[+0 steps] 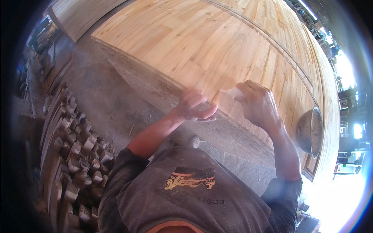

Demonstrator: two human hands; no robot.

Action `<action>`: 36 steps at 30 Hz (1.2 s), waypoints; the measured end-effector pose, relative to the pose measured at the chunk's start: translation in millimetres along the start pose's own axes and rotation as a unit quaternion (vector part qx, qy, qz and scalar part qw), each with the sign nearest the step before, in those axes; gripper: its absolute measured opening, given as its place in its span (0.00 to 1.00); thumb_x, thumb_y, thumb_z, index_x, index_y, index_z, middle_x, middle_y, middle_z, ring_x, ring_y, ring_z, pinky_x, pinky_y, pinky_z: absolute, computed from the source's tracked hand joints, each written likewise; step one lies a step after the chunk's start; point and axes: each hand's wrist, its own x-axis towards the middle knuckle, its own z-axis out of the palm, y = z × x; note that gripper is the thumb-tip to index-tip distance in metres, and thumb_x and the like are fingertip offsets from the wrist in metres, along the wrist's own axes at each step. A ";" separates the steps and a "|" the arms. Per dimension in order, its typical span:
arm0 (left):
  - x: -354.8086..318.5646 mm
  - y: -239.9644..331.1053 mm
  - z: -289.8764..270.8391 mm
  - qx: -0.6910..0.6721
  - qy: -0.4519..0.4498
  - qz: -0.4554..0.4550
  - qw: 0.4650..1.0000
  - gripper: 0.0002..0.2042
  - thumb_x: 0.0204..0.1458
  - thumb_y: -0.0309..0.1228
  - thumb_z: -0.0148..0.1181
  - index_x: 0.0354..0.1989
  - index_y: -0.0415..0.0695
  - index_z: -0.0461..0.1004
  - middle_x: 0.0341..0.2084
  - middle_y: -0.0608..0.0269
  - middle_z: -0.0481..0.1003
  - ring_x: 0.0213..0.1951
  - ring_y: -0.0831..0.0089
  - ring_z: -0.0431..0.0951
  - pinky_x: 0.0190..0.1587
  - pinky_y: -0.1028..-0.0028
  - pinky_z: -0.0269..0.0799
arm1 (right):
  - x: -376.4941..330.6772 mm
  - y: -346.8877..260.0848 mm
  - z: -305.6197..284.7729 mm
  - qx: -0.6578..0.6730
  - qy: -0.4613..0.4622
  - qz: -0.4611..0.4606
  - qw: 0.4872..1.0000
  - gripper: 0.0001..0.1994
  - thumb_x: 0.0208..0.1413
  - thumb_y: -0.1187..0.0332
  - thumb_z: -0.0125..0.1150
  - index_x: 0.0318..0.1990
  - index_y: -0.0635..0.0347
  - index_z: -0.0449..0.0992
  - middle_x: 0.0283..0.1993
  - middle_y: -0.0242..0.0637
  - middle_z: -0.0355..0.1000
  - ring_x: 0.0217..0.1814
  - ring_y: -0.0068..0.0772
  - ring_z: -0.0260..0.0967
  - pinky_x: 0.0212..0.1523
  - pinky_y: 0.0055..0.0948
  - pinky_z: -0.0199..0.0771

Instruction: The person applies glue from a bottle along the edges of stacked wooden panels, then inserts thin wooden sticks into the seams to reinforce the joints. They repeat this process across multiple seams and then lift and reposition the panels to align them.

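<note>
My left hand hovers at the near edge of a large light wooden panel, fingers curled; it is blurred and I cannot tell if it holds anything. My right hand rests on the panel just to the right, its fingers closed on a small pale, whitish piece. A thin stick-like thing shows between the two hands. Both forearms come up from my dark grey shirt at the bottom.
A round metal bowl sits on the panel's right end. Stacked short wood offcuts pile up at the left on a dusty concrete floor. More wooden panels lie at the top left. Bright glare fills the right edge.
</note>
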 end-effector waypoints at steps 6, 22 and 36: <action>-5.8 0.7 1.6 0.007 -0.005 0.000 1.000 0.15 0.62 0.61 0.69 0.52 0.75 0.82 0.46 0.68 0.71 0.46 0.62 0.78 0.49 0.59 0.77 | 7.7 15.8 3.7 0.003 0.017 0.014 1.000 0.10 0.61 0.71 0.71 0.49 0.63 0.82 0.42 0.47 0.79 0.45 0.58 0.82 0.46 0.50 0.83; -9.0 0.8 2.6 0.006 -0.011 0.003 1.000 0.13 0.63 0.60 0.69 0.50 0.76 0.83 0.51 0.68 0.68 0.55 0.62 0.74 0.51 0.60 0.77 | 20.4 34.9 0.7 0.001 0.016 0.033 0.999 0.09 0.61 0.71 0.71 0.47 0.62 0.83 0.45 0.50 0.81 0.46 0.62 0.81 0.46 0.52 0.83; -12.9 -1.7 3.1 0.023 -0.044 0.020 0.999 0.17 0.68 0.65 0.58 0.55 0.75 0.78 0.53 0.65 0.63 0.58 0.60 0.66 0.58 0.56 0.69 | 46.6 72.2 -0.1 -0.003 0.035 0.063 0.997 0.07 0.58 0.76 0.65 0.43 0.63 0.84 0.44 0.51 0.81 0.46 0.61 0.80 0.48 0.54 0.81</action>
